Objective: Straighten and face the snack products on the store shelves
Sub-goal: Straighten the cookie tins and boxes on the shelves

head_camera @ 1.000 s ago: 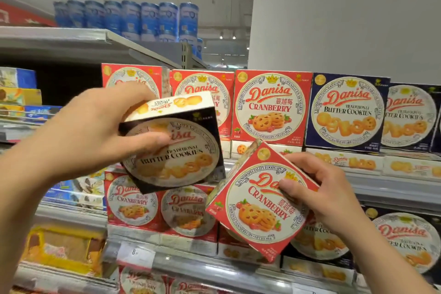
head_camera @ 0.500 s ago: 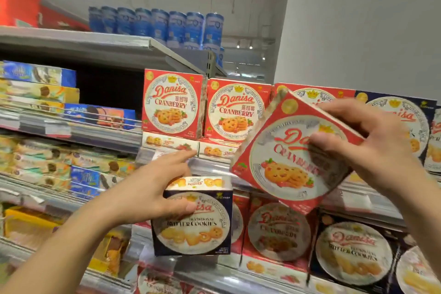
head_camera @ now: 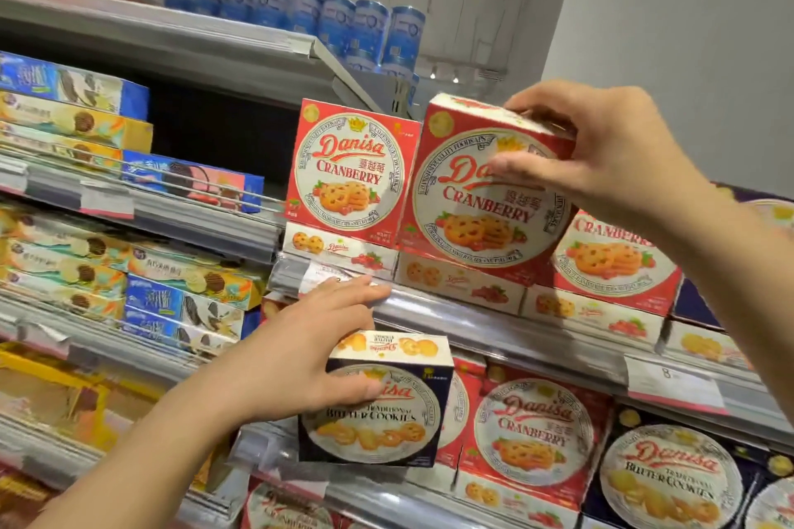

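My right hand (head_camera: 610, 150) grips a red Danisa cranberry box (head_camera: 477, 202) by its top right corner, upright on the upper shelf between two other red cranberry boxes (head_camera: 350, 172) (head_camera: 614, 258). It stands on flat cranberry boxes (head_camera: 459, 281). My left hand (head_camera: 309, 361) holds a dark blue Danisa butter cookies box (head_camera: 378, 412) from its left side, thumb on the front, in front of the lower shelf. A red cranberry box (head_camera: 532, 429) and a blue butter cookies box (head_camera: 670, 481) face out on that lower shelf.
The metal shelf rail (head_camera: 494, 331) with a price tag (head_camera: 674, 382) runs between the two rows. Flat biscuit packs (head_camera: 86, 129) fill the left shelves. Blue tins (head_camera: 300, 9) line the top shelf. A grey wall (head_camera: 687, 34) stands at the right.
My right hand has carried the cranberry box left and set it upright in the upper row. My left hand has kept the butter cookies box low by the lower shelf.
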### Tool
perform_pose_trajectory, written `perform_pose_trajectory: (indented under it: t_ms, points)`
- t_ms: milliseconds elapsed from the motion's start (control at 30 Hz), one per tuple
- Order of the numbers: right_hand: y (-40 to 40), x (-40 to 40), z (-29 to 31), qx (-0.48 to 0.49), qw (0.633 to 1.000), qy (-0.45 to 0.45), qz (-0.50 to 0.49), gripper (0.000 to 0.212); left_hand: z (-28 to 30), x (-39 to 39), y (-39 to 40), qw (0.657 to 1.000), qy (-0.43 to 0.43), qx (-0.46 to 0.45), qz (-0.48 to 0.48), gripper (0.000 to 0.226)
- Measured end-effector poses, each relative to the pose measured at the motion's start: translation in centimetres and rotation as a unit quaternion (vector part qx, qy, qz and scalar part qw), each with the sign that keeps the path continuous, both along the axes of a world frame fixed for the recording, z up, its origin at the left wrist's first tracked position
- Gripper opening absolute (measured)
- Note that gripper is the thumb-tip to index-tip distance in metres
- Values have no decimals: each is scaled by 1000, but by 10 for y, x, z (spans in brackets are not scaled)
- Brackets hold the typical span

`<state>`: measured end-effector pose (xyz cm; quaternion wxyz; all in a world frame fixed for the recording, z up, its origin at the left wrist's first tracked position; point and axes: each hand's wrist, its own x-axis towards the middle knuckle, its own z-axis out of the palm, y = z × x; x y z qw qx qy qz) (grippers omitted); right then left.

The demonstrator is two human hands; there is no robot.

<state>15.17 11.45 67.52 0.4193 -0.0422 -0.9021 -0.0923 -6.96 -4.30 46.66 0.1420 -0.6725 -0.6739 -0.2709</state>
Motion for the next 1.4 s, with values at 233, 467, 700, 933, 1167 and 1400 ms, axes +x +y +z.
perform_pose_trajectory:
  t_ms: [233, 467, 700, 933, 1167, 1400]
  points:
    - [7, -20, -1, 3, 999, -16, -32, 66, -10, -5, 5, 1000, 12, 22, 3, 45]
    - [14, -31, -2, 23, 996, -41, -80, 74, -13, -8, 6, 999, 4, 42, -15, 46]
    - [19, -35, -2, 154, 965, -88, -192, 80, -13, -7, 6, 999, -10, 49, -16, 44]
    - [23, -36, -8, 155, 955, -97, -231, 87, -12, -5, 6, 999, -13, 45, -12, 44]
    - [28, -31, -16, 148, 960, -104, -216, 85, -10, -3, 6, 998, -18, 50, -14, 47]
    - [23, -3, -60, 256, 958, -6, -132, 49, -9, -1, 7, 998, -28, 58, -8, 46]
